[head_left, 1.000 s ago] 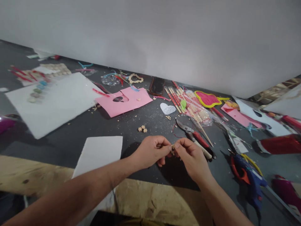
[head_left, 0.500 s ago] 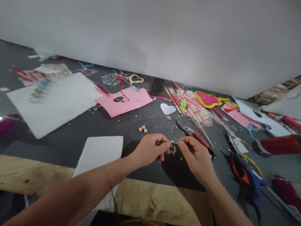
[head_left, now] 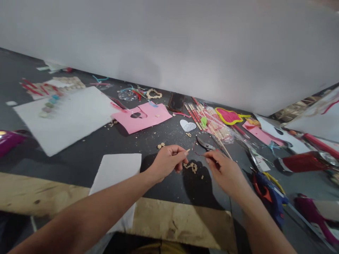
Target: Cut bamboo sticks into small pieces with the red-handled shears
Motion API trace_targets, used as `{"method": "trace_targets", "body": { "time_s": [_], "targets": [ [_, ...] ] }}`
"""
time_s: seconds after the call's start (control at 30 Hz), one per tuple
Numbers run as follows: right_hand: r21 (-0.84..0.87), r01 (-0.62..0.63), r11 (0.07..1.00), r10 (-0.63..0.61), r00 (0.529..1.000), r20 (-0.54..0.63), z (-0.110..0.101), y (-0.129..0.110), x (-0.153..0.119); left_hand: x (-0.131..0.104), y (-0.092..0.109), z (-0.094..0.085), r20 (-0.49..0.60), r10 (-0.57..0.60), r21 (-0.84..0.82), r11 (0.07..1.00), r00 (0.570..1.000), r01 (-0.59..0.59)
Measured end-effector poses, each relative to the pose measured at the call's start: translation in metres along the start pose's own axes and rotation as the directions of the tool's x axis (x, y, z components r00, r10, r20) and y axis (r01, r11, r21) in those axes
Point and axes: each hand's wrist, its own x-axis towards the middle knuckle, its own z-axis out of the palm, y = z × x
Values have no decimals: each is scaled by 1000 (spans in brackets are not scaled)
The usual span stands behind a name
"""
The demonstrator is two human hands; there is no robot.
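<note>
Between thumb and fingers, my left hand [head_left: 169, 160] pinches a small pale wooden piece [head_left: 188, 150]. My right hand [head_left: 224, 171] is closed on the end of a thin dark red thread [head_left: 195, 149], which loops toward the pliers. The two hands are apart. Below and between them lies a small pile of short wooden pieces [head_left: 194, 167] on the dark table [head_left: 159, 192]. A cluster of small wooden pieces [head_left: 160, 145] sits just behind my left hand. Pliers [head_left: 205, 143] lie behind my right hand, which partly hides them.
White paper [head_left: 116, 169] lies left of my left hand, with pink cut paper [head_left: 145, 116] behind. A phone [head_left: 176, 102], a paper heart [head_left: 188, 126] and red-marked sticks [head_left: 194, 116] lie farther back. Right: scissors [head_left: 253, 155], a blue glue gun [head_left: 274, 201] and a red can [head_left: 304, 162].
My hands have moved apart, the left one slightly left with the wooden piece, the right one slightly right with the thread. The view has shifted a little.
</note>
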Motion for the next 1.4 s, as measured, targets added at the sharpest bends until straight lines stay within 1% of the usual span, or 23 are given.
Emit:
{"method": "trace_targets", "body": {
  "time_s": [0.1,0.17,0.3,0.4,0.47,0.53,0.63,0.7,0.77,0.83,0.9,1.0,1.07,1.1,1.13,1.17,1.23,1.27,1.33,1.4],
  "targets": [
    [-139,12,990,-9,1000,26,-16,16,-2,0,0,0,17,11,-3,1000,1000,-11],
    [-209,13,978,-5,999,37,-20,29,-3,-1,0,0,29,18,-6,1000,999,-18],
    [-254,8,967,9,998,64,-11,46,-2,-1,0,-1,36,30,-19,999,999,-30],
    [-242,-16,970,28,998,47,-2,47,1,0,0,-1,36,37,-20,999,999,-36],
    [-203,-40,978,47,999,27,0,46,2,0,0,-1,36,44,-21,999,998,-43],
    [-143,-81,986,82,997,-1,-3,46,3,0,0,-1,36,51,-25,998,998,-50],
    [-19,-191,981,189,980,-58,-16,49,0,0,-1,-1,40,54,-28,998,998,-53],
    [96,-265,959,273,959,-73,-28,49,-5,0,-1,-1,41,52,-29,998,998,-50],
    [237,-307,922,331,941,-67,-40,46,-12,0,-1,-1,41,50,-29,998,998,-49],
    [377,-308,874,358,931,-70,-48,40,-19,-1,-1,-1,39,49,-30,998,998,-48],
    [514,-277,812,356,932,-59,-50,33,-25,-1,0,-1,42,43,-44,998,998,-42],
    [671,-223,707,301,953,-1,-43,24,-32,-1,2,-2,54,19,-107,994,998,-13],
    [729,-200,655,260,965,31,-35,20,-32,-1,3,-2,61,6,-161,987,998,4],
    [725,-197,660,237,970,48,-32,19,-30,-1,3,-2,63,5,-184,983,998,6],
    [696,-187,693,209,976,55,-29,18,-28,0,3,-2,63,8,-205,979,998,5],
    [634,-162,756,172,984,46,-26,16,-25,0,4,-3,59,12,-223,975,998,2],
    [431,-51,901,57,998,-1,-21,15,-17,2,6,-4,36,20,-258,966,999,-10],
    [316,23,949,-13,999,-33,-18,15,-14,2,7,-6,21,23,-275,961,1000,-16],
    [134,137,981,-126,988,-88,-10,16,-8,4,10,-8,-14,27,-302,953,1000,-30],
    [11,184,983,-182,978,-100,-1,20,-5,5,13,-10,-47,34,-309,950,998,-47]
  ]
}}
